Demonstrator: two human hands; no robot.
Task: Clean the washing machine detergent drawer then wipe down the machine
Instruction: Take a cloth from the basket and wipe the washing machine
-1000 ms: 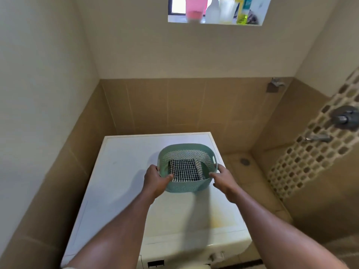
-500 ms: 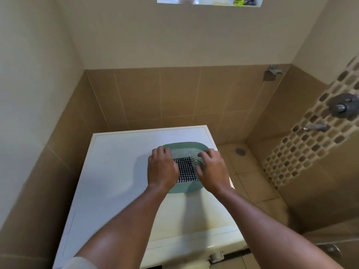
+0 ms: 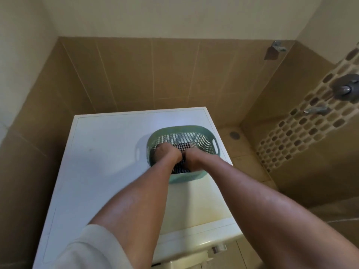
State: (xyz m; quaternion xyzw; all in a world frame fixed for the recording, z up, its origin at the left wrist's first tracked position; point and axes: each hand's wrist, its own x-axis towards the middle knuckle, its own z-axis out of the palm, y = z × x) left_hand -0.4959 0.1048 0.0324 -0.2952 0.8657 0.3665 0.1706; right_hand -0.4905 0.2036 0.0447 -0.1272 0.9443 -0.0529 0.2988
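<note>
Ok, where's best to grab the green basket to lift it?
Probably the slot handles in its end walls, coming in from left and right: the basket sits upright on the washing machine and its long walls are plain mesh.

White washing machine top, green perforated basket on its right side; yellowish staining near front

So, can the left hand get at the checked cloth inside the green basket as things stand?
Probably yes: the left hand is down inside the open-topped basket, right at the checked cloth, with nothing covering it.
</note>
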